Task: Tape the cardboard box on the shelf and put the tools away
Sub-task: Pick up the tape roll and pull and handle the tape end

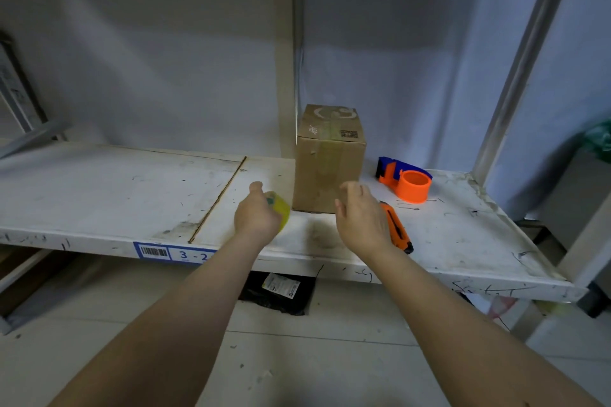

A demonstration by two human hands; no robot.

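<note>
A small brown cardboard box [329, 158] stands upright on the white shelf [99, 195], with tape along its top and down its front. My left hand [256, 215] hovers just left of the box, shut on a yellow roll of tape [281, 210]. My right hand [360, 215] is open with fingers apart, just in front of the box's right corner. An orange utility knife [398, 230] lies on the shelf under and right of that hand. An orange and blue tape dispenser [405, 183] sits to the right of the box.
A beige upright post [286, 49] rises behind the box. A grey metal post [522, 59] stands at the right. The shelf edge carries a blue label [175, 253] reading 3-2. A black bag [277, 292] lies on the floor below the shelf.
</note>
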